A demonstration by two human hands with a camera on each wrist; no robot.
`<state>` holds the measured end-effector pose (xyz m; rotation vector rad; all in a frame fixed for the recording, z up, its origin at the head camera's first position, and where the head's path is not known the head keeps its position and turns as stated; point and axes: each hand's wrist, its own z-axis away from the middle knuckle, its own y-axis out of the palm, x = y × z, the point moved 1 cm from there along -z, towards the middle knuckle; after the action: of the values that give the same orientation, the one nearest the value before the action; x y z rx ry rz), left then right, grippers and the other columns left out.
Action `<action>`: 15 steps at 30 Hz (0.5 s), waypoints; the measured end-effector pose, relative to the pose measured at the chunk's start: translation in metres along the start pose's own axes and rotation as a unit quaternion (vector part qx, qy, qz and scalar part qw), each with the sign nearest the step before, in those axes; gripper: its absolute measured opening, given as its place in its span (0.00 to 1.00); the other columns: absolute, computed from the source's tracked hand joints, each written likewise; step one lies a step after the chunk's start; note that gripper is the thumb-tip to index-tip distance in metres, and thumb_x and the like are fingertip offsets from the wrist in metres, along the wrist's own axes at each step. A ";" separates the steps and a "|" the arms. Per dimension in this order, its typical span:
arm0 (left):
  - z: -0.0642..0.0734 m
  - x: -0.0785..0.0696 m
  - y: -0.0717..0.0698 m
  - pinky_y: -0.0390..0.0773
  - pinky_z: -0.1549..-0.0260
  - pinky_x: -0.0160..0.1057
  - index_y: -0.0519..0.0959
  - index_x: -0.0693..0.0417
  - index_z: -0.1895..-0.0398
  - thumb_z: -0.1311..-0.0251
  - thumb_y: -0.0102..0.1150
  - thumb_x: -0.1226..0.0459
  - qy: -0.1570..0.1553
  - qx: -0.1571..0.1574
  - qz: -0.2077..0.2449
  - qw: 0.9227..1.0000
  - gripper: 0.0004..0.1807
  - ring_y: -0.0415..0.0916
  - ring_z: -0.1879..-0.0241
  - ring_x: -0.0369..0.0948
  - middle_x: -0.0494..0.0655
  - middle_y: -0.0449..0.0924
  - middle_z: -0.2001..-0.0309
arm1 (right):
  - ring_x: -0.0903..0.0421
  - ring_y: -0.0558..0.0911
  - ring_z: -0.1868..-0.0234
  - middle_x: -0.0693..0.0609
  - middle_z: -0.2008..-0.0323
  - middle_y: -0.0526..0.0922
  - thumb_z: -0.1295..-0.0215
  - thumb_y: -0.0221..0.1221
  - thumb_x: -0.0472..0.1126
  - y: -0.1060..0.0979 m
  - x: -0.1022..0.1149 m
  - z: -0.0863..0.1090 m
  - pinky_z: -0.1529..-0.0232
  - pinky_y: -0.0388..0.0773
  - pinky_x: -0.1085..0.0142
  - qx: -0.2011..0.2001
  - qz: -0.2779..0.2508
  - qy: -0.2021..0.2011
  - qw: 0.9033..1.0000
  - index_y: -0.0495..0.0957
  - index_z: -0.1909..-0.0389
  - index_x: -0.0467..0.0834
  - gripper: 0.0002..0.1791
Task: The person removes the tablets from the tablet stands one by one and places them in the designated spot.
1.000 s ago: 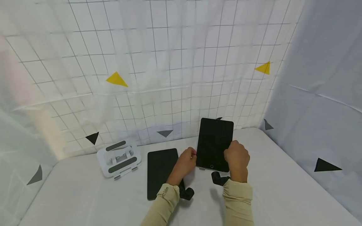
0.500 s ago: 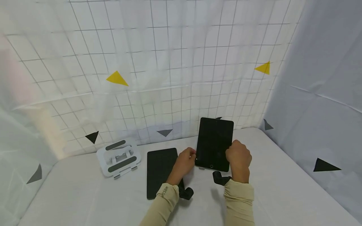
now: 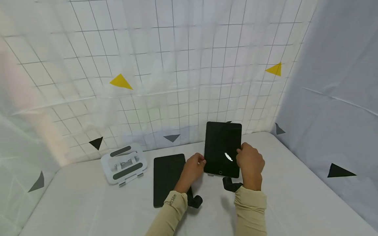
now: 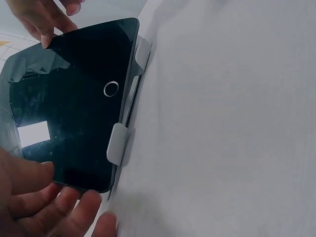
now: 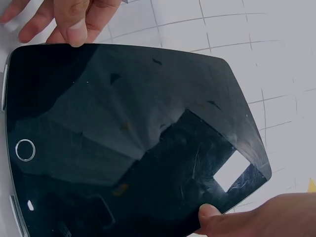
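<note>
Tablet [image 3: 220,146], screen facing the person, leans back between the two hands, its round home button [image 4: 111,89] at the lower end. The left hand [image 3: 194,167] pinches the edge on its own side low down, thumb at the front and fingers round the side. Opposite and slightly higher, the right hand [image 3: 250,160] pinches the other edge, thumb toward the screen — most of its fingers are hidden behind. Below and between the hands, two pale tabs [image 4: 117,144] sit against the tablet's bottom edge; what they belong to is largely covered. Just left of the left hand, partly under that forearm, a flat black slab [image 3: 165,180] lies on the white table [image 3: 88,196]. Farther out on that side rests a folded white stand [image 3: 128,171] with grey pads — well apart from both hands.
</note>
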<state>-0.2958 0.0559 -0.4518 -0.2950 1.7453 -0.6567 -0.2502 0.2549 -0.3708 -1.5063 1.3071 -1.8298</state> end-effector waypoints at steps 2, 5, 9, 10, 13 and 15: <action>0.000 0.001 0.000 0.78 0.63 0.47 0.79 0.60 0.53 0.23 0.58 0.65 -0.003 -0.003 0.001 1.000 0.06 0.76 0.64 0.44 0.49 0.80 0.59 | 0.34 0.82 0.59 0.35 0.60 0.83 0.19 0.52 0.39 0.001 0.002 0.000 0.63 0.78 0.44 -0.001 -0.006 0.001 1.000 0.77 0.50 0.32 0.12; 0.000 0.003 0.001 0.76 0.65 0.44 0.77 0.59 0.54 0.23 0.58 0.65 -0.005 -0.008 0.005 1.000 0.05 0.74 0.66 0.42 0.48 0.79 0.60 | 0.37 0.81 0.63 0.38 0.64 0.82 0.18 0.53 0.39 0.002 0.003 0.000 0.66 0.76 0.46 -0.006 -0.013 -0.002 1.000 0.77 0.51 0.33 0.11; 0.000 0.004 0.003 0.75 0.68 0.43 0.76 0.59 0.55 0.22 0.57 0.66 0.005 -0.012 0.021 1.000 0.04 0.74 0.68 0.41 0.49 0.79 0.61 | 0.40 0.80 0.66 0.39 0.66 0.82 0.19 0.54 0.39 0.002 0.004 0.002 0.68 0.76 0.48 -0.022 -0.015 -0.012 1.000 0.77 0.52 0.34 0.10; 0.000 0.004 0.003 0.76 0.68 0.43 0.75 0.60 0.54 0.22 0.57 0.67 0.006 -0.012 0.025 1.000 0.04 0.75 0.68 0.41 0.49 0.78 0.61 | 0.40 0.80 0.66 0.39 0.66 0.83 0.19 0.54 0.39 0.001 0.005 0.003 0.69 0.76 0.48 -0.026 -0.014 -0.015 0.999 0.77 0.51 0.34 0.10; 0.000 0.003 0.004 0.77 0.69 0.43 0.74 0.61 0.54 0.23 0.56 0.68 0.011 -0.013 0.036 0.999 0.03 0.78 0.69 0.42 0.49 0.78 0.63 | 0.40 0.81 0.66 0.39 0.64 0.84 0.19 0.55 0.39 -0.001 0.006 0.003 0.69 0.76 0.48 -0.032 -0.014 -0.023 0.999 0.78 0.49 0.34 0.11; 0.000 0.001 0.003 0.78 0.69 0.43 0.74 0.61 0.54 0.22 0.56 0.68 0.015 -0.014 0.039 0.999 0.03 0.79 0.69 0.43 0.49 0.78 0.64 | 0.40 0.81 0.66 0.38 0.64 0.85 0.19 0.55 0.39 -0.003 0.007 0.004 0.70 0.77 0.48 -0.033 -0.013 -0.025 0.999 0.78 0.47 0.34 0.11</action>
<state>-0.2956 0.0577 -0.4545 -0.2362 1.7863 -0.5833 -0.2484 0.2494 -0.3650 -1.6013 1.3418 -1.7692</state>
